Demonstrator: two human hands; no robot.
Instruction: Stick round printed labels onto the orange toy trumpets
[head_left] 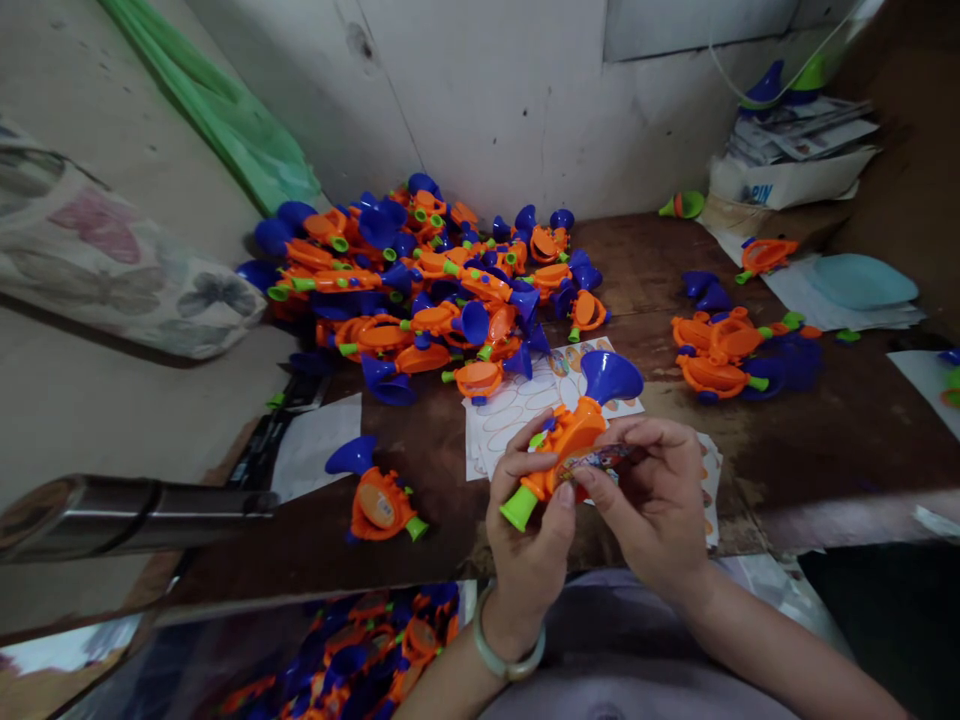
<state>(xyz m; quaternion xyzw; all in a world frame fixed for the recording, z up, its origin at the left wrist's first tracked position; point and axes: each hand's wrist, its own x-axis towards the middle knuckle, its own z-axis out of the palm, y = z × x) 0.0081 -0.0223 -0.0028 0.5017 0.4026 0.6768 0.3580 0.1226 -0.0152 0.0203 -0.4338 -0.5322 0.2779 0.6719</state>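
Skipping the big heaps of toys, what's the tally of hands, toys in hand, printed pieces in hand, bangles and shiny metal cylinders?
Hands, left hand and right hand: 2
Held toy: 1
Held printed piece: 1
Bangle: 1
Metal cylinder: 1
Total: 6

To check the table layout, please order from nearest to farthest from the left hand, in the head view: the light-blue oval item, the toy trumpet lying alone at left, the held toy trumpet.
1. Held toy trumpet: in the left hand, touching it.
2. Lone toy trumpet: on the table, left of the hand.
3. Light-blue oval item: far right, toward the back.
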